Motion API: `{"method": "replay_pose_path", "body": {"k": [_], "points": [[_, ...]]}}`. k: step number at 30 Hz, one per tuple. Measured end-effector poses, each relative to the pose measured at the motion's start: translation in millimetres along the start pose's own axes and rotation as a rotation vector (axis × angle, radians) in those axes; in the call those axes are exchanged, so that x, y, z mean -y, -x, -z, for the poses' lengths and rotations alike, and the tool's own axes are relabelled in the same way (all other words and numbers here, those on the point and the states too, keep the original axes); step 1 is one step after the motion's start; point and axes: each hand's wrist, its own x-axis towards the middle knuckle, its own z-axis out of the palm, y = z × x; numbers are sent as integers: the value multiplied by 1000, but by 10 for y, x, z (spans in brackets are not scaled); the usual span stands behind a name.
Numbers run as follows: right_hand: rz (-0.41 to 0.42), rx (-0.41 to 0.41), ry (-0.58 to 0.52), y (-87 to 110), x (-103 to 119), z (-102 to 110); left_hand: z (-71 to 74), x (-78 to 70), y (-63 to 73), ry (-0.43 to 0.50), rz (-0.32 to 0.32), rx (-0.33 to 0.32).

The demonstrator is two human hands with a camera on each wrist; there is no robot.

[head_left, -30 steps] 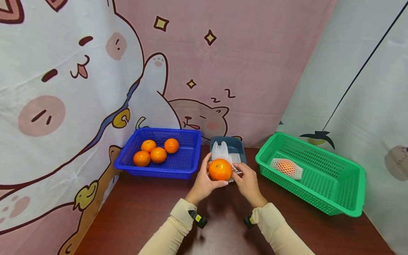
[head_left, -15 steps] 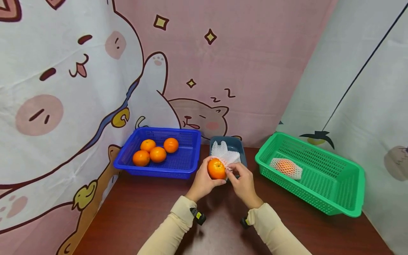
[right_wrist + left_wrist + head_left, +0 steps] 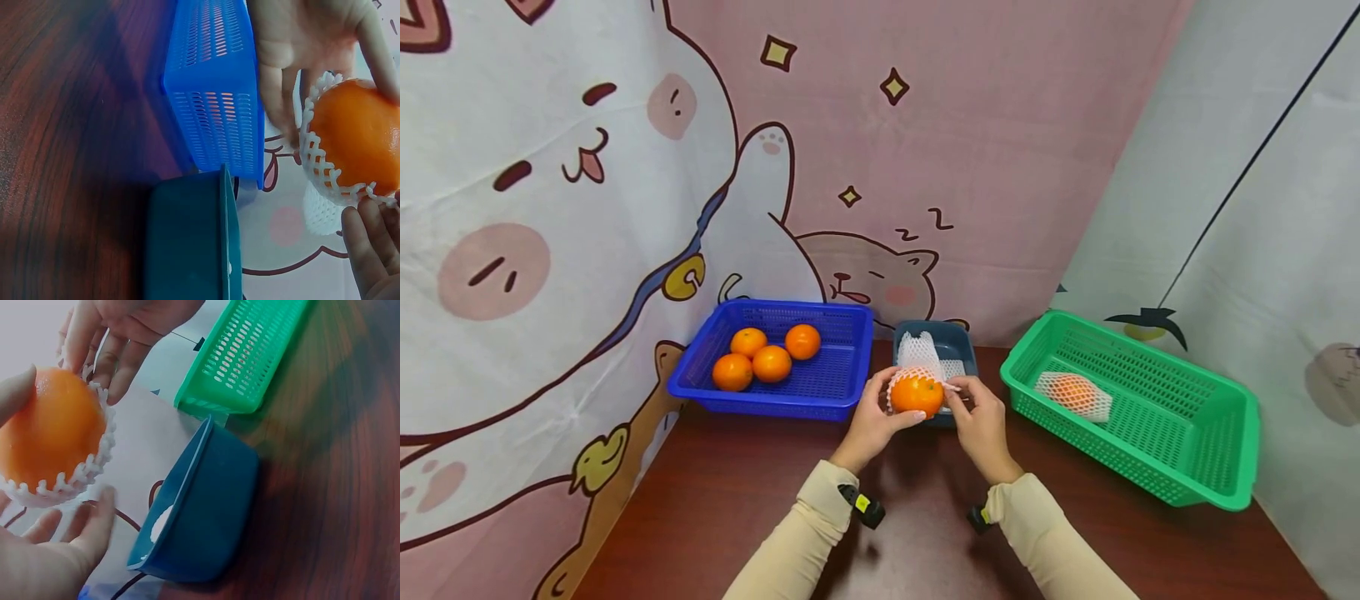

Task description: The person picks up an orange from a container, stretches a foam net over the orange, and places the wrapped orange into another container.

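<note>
In the head view, an orange [image 3: 917,400] sits partly inside a white foam fruit net [image 3: 916,373], which covers its far side. My left hand [image 3: 872,425] holds the orange from the left, thumb across its front. On the other side, my right hand [image 3: 983,425] pinches the net's edge between thumb and fingers. Both wrist views show the net's open rim around the orange [image 3: 53,428], with its near face bare. More white netting [image 3: 952,369] shows at the small blue-grey box [image 3: 957,331] just behind; whether the upright piece joins the held net cannot be told.
To the left, a blue basket [image 3: 842,408] holds several bare oranges [image 3: 772,364]. A green basket [image 3: 1150,462] on the right contains one netted orange [image 3: 1073,394]. All stand on a dark red-brown table [image 3: 730,475] before a cartoon-print cloth [image 3: 985,167].
The foam net has come further over the orange's top and left side. The orange has turned within my left hand, and my right hand has moved slightly right with the net's edge.
</note>
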Motion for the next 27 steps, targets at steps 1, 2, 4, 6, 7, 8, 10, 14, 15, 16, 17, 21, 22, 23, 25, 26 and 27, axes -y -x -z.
{"method": "replay_pose_path", "body": {"k": [1, 2, 4, 6, 7, 8, 10, 14, 15, 16, 17, 21, 22, 23, 25, 26, 27], "points": [[0, 1, 1, 5, 0, -1, -10, -21, 13, 44, 3, 6], [2, 0, 4, 9, 1, -2, -20, -9, 13, 89, 5, 11], [15, -4, 13, 19, 1, -4, -41, 52, 0, 187, 3, 16], [40, -10, 23, 29, 11, -2, -61, 150, -32, 252, 3, -1], [57, -10, 27, 36, 16, -4, -69, 208, -50, 269, -1, -18], [73, -9, 28, 45, 24, -4, -78, 258, -70, 284, -8, -40], [112, 5, 25, 66, 51, -4, -91, 345, -100, 305, -27, -89], [165, 54, 2, 140, 89, -19, -101, 377, -122, 302, -67, -157], [182, 66, -7, 157, 92, -24, -100, 378, -125, 299, -71, -164], [200, 77, -11, 172, 89, -28, -98, 374, -127, 293, -70, -169], [211, 91, -19, 183, 85, -30, -94, 362, -126, 282, -63, -170], [193, 147, -17, 184, 72, -15, -58, 273, -98, 224, -49, -139], [164, 156, -4, 178, 71, -5, -49, 227, -82, 192, -54, -125], [129, 161, 9, 171, 74, 4, -41, 188, -67, 155, -59, -108], [58, 164, 32, 155, 87, 17, -33, 102, -36, 68, -87, -76], [32, 163, 44, 145, 94, 18, -32, 58, -18, 12, -103, -62], [13, 160, 53, 134, 102, 17, -33, 17, -1, -39, -118, -50]]}}
